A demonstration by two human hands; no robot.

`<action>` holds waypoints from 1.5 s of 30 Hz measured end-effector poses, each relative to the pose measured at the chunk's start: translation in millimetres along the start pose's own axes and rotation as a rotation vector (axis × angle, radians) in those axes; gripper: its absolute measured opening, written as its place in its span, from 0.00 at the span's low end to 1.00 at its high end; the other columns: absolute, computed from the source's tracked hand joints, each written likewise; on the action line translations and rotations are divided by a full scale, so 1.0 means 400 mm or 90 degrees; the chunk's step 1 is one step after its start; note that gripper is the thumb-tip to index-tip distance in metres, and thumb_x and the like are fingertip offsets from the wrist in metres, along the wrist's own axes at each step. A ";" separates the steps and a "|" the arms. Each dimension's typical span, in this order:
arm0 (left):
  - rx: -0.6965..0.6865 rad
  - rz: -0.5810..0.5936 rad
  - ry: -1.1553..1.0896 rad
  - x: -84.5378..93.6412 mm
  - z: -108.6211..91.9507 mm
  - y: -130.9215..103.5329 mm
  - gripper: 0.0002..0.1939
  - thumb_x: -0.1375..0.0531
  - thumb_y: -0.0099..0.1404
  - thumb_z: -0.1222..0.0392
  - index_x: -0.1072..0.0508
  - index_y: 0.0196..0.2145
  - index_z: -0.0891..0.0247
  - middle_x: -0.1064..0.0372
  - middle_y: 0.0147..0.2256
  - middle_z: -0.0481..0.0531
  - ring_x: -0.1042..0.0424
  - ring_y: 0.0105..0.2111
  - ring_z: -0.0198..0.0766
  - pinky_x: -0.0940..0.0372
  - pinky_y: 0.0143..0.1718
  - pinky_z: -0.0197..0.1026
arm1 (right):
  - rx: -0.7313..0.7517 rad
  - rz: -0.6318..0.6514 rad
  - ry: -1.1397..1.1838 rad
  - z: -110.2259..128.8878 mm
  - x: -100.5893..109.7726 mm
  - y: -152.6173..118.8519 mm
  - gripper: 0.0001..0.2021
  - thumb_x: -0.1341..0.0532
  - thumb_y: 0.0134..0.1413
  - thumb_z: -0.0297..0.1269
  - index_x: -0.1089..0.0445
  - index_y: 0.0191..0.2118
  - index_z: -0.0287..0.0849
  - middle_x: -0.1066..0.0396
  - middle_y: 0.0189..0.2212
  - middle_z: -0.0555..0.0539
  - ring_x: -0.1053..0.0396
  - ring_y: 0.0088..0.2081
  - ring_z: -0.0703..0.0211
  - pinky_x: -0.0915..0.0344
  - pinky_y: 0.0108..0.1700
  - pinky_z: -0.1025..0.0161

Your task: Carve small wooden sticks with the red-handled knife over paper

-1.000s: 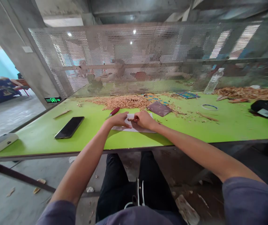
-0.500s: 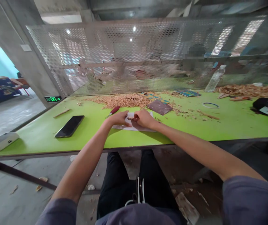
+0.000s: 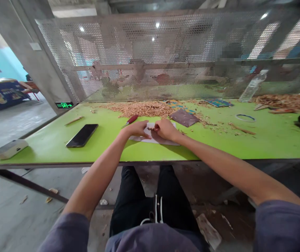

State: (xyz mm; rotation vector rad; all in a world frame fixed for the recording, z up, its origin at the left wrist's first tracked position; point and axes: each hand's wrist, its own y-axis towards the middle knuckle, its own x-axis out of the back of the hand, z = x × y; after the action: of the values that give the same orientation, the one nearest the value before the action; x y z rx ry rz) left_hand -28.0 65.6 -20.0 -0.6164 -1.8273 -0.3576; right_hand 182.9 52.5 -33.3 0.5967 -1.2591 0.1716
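Note:
A white sheet of paper (image 3: 163, 141) lies on the green table under both hands. My right hand (image 3: 167, 130) is closed, its fingertips pinching a small, knobbly brown piece (image 3: 150, 128) that looks like carved wood. Left of that piece, my left hand (image 3: 138, 129) rests at the paper with thumb and fingers apart, holding nothing I can see. Just beyond the left hand lies a carving tool with a dark red handle (image 3: 132, 119), its thin metal end pointing towards me. A brown sheet like sandpaper (image 3: 184, 118) lies beyond the right hand.
Wood shavings (image 3: 150, 109) are heaped at the back before a perforated metal screen (image 3: 144, 52). A phone (image 3: 82, 135) and a white device (image 3: 9, 149) lie left. At right are a wood stick (image 3: 241, 128), a ring (image 3: 245, 118) and a plastic bottle (image 3: 253, 85).
The camera view has turned slightly, so the table things appear shifted right and up. Both hands stay over the paper, and the brown piece remains in my right fingers.

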 end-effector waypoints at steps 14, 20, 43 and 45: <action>0.011 0.007 0.037 0.008 -0.007 -0.001 0.53 0.32 0.53 0.36 0.43 0.68 0.64 0.38 0.66 0.65 0.34 0.62 0.58 0.38 0.58 0.45 | -0.030 -0.002 -0.007 -0.001 0.004 0.000 0.10 0.38 0.57 0.30 0.19 0.32 0.35 0.21 0.31 0.39 0.31 0.30 0.56 0.46 0.34 0.62; -0.013 0.017 0.048 0.012 -0.003 0.006 0.42 0.32 0.53 0.35 0.33 0.58 0.62 0.29 0.56 0.60 0.29 0.54 0.56 0.36 0.51 0.44 | -0.035 -0.001 0.001 -0.012 0.006 0.003 0.10 0.38 0.57 0.31 0.19 0.33 0.36 0.21 0.30 0.41 0.30 0.30 0.57 0.46 0.33 0.63; -0.114 -0.257 -0.267 -0.008 -0.038 0.011 0.22 0.37 0.67 0.44 0.21 0.47 0.65 0.19 0.45 0.60 0.21 0.45 0.47 0.29 0.46 0.45 | -0.063 -0.107 0.770 -0.066 0.054 0.040 0.15 0.27 0.46 0.41 0.23 0.40 0.41 0.23 0.33 0.46 0.29 0.33 0.59 0.33 0.39 0.60; -0.141 -0.267 -0.383 -0.013 -0.045 0.021 0.22 0.36 0.67 0.43 0.21 0.44 0.67 0.18 0.40 0.61 0.19 0.41 0.46 0.27 0.43 0.44 | -0.058 -0.068 0.882 -0.059 0.056 0.039 0.17 0.26 0.43 0.41 0.23 0.40 0.41 0.24 0.33 0.47 0.29 0.33 0.59 0.32 0.39 0.60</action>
State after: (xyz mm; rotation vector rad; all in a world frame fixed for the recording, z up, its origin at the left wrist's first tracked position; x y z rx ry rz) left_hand -7.7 61.8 -19.2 -0.5193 -2.5271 -0.7190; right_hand 203.1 73.3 -11.5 0.3166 0.1068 0.3509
